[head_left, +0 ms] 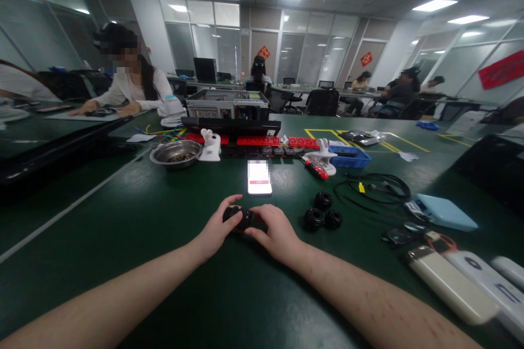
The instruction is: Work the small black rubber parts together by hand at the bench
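Both my hands meet on the green table around a small black round part (pixel 241 217). My left hand (pixel 216 229) pinches it from the left with thumb and fingers curled. My right hand (pixel 276 230) closes on it from the right. Three more black round parts (pixel 322 211) lie in a cluster just to the right of my right hand. A phone (pixel 259 177) with a lit screen lies flat just beyond my hands.
A metal bowl (pixel 176 153), a red power strip (pixel 262 142), an open computer case (pixel 227 104), a red-handled screwdriver (pixel 316 169) and a blue tray (pixel 351 157) sit further back. Black cables (pixel 372 185), a light blue box (pixel 444 211) and power banks (pixel 450 283) lie at right. A person sits at far left.
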The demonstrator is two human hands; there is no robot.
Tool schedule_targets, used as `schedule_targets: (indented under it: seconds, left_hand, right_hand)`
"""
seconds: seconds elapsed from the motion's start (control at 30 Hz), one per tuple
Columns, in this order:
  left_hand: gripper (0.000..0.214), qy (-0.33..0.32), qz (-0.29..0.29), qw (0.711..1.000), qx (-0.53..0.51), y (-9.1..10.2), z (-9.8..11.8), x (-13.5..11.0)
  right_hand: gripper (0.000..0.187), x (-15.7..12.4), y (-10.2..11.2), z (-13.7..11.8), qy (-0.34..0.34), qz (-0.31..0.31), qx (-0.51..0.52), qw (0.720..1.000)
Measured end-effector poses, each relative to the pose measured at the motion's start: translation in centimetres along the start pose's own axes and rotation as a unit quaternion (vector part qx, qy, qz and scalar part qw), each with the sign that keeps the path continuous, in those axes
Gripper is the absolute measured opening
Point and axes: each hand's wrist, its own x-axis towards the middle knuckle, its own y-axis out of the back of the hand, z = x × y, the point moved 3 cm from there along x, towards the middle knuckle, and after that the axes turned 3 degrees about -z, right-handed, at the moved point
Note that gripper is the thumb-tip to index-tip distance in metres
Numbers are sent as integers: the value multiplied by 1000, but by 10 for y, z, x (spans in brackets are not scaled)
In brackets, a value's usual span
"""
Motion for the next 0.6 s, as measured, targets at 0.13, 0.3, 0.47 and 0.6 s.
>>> schedule_targets:
  seconds: [0.13, 0.3, 0.47, 0.6]
  left_hand:
    - [36, 22, -5, 1000, 16, -3, 2, 1]
    - [25, 47, -6, 999, 18, -6, 8, -2]
    - [30, 41, 10, 998, 41, -5, 10, -5]
    - [38, 7, -4, 996, 87, -4, 11, -6]
  right_hand:
    - [36, -3, 1, -2, 19, 4, -10, 1000]
    - [39, -5, 4, -7, 27, 11, -13, 999]
    - [32, -1, 1, 0, -35, -6, -6, 999]
    - [33, 3, -7, 8, -26, -40, -4, 999]
